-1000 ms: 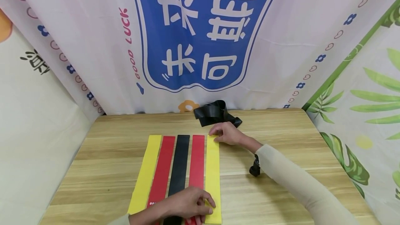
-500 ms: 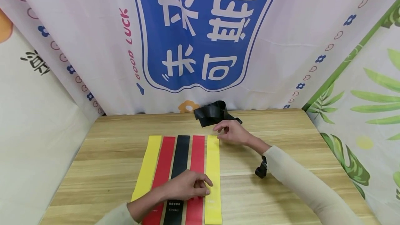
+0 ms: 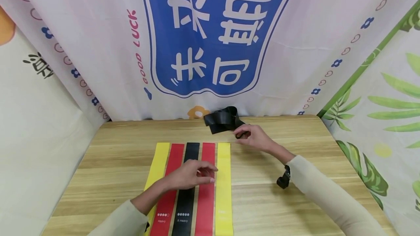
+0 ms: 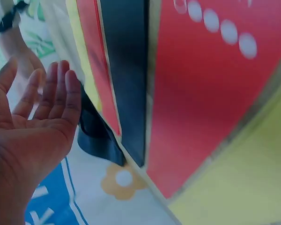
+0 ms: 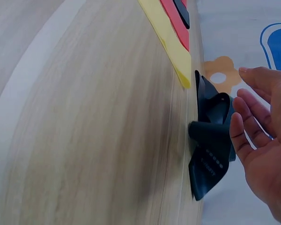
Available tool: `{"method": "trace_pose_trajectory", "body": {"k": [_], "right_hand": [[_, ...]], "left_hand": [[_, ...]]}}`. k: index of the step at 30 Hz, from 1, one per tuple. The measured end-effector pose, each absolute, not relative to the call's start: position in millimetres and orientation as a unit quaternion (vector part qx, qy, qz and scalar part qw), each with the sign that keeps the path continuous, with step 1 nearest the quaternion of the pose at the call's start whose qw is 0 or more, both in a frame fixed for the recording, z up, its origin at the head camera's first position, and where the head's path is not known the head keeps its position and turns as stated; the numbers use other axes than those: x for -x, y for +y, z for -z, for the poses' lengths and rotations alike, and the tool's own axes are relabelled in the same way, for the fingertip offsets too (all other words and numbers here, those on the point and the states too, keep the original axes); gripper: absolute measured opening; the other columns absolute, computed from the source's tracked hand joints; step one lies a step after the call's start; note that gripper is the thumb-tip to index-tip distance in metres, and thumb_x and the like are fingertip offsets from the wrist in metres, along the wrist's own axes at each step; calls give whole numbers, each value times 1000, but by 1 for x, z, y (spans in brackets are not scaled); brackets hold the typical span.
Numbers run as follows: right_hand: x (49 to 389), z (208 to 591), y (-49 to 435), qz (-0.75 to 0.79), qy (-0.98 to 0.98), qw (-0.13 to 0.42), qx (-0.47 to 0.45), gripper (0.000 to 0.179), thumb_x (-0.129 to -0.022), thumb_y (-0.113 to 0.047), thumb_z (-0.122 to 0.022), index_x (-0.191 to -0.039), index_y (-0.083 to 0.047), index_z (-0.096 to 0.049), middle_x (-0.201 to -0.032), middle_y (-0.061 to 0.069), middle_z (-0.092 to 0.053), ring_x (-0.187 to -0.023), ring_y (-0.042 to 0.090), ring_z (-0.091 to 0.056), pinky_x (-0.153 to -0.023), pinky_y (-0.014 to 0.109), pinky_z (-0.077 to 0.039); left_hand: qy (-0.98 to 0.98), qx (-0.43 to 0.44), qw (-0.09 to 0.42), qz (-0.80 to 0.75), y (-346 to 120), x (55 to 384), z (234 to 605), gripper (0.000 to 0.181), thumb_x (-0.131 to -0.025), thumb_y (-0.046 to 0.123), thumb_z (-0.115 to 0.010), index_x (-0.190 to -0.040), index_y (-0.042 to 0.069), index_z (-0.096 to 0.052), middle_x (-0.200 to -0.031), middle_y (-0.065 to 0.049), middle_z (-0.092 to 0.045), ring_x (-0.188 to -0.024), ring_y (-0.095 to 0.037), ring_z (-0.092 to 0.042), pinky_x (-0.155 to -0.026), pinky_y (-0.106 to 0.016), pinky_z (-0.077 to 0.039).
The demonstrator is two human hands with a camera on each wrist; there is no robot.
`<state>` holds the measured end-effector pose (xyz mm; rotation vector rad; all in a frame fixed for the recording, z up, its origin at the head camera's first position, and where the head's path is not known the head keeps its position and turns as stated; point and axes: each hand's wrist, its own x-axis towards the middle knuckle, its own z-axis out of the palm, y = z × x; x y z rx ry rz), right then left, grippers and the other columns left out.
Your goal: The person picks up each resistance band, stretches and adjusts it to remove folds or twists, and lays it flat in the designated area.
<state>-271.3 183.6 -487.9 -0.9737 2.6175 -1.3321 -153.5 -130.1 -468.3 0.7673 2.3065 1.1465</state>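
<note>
Flat resistance bands lie side by side on the table: a left yellow band (image 3: 163, 149), a left red band (image 3: 177, 152), a black band (image 3: 192, 151), a right red band (image 3: 208, 152) and a right yellow band (image 3: 224, 188). Over the black and right red bands is my left hand (image 3: 188, 174), its fingers loosely bent and holding nothing. Behind the row sits a crumpled black band (image 3: 223, 119). My right hand (image 3: 254, 138) is beside its right end, and the right wrist view shows relaxed fingers (image 5: 243, 140) gripping nothing. Whether they touch it I cannot tell.
A wooden table (image 3: 279, 199) carries everything. Along its back edge hangs a printed curtain (image 3: 282, 94), with more printed cloth on both sides. A black strap (image 3: 284, 178) is on the right wrist.
My left hand has moved away from me along the bands, uncovering their printed lower ends. My right hand has left the right yellow band's far end and shifted right toward the crumpled black band.
</note>
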Motion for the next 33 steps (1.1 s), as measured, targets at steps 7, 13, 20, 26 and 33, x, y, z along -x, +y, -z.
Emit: {"method": "trace_pose_trajectory", "body": {"k": [7, 13, 20, 26, 33], "right_hand": [[270, 487, 199, 429, 856, 9, 289, 31, -90, -9, -85, -118, 0, -78, -114, 15, -77, -99, 35, -72, -78, 36, -61], [271, 488, 210, 433, 862, -7, 263, 32, -89, -6, -85, -119, -1, -77, -123, 16, -75, -109, 40, -69, -78, 34, -62], [274, 492, 215, 447, 862, 0, 240, 37, -90, -5, -84, -125, 1, -74, -132, 21, -70, -109, 45, -70, -78, 25, -61], [278, 498, 215, 443, 865, -8, 233, 39, -90, -6, -84, -127, 3, -72, -134, 23, -68, -112, 45, -69, -85, 36, -63], [282, 501, 213, 445, 867, -9, 223, 40, -91, -10, -84, -127, 2, -73, -138, 23, -66, -127, 42, -63, -96, 55, -59]], "left_hand": [[839, -252, 170, -451, -143, 170, 465, 48, -97, 26, -80, -141, 11, -67, -132, -7, -70, -118, -31, -67, -100, -44, -58], [847, -219, 134, -465, -150, 186, 466, 51, -97, 24, -79, -144, 12, -64, -140, -13, -65, -125, -37, -64, -100, -41, -59], [844, -197, 110, -487, -152, 211, 469, 57, -100, 23, -76, -152, 9, -56, -152, -16, -56, -137, -41, -55, -110, -52, -52], [843, -163, 96, -504, -143, 231, 471, 63, -100, 23, -75, -157, 13, -50, -160, -9, -49, -146, -36, -47, -118, -54, -44], [843, -140, 78, -514, -129, 255, 477, 64, -101, 24, -74, -159, 16, -47, -164, -8, -45, -151, -34, -41, -121, -55, -39]]}}
